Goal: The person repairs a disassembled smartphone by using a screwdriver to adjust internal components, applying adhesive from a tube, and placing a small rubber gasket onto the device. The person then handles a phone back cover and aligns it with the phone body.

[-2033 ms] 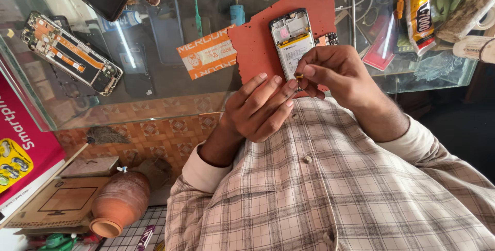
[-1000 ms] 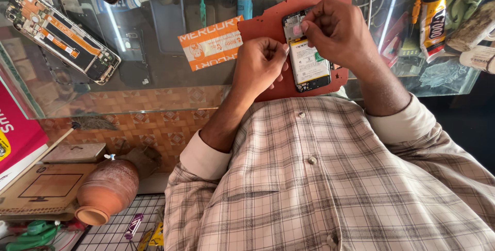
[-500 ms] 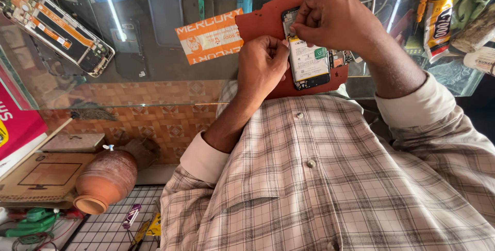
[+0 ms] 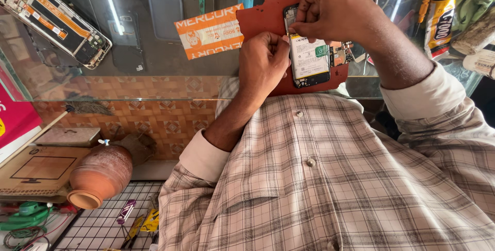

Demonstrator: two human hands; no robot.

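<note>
the open phone [image 4: 308, 60] has come down onto the red mat [image 4: 263, 19]; the left hand [image 4: 263, 65] now pinches its edge, the right hand [image 4: 335, 11] pinches its top.

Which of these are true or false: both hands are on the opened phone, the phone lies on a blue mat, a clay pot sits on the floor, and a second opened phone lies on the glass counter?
1. Both the left hand and right hand touch the opened phone. True.
2. The phone lies on a blue mat. False: the mat is red.
3. A clay pot stands upright on the counter. False: it lies tipped, down below the counter.
4. A second opened phone lies on the glass counter. True.
</note>
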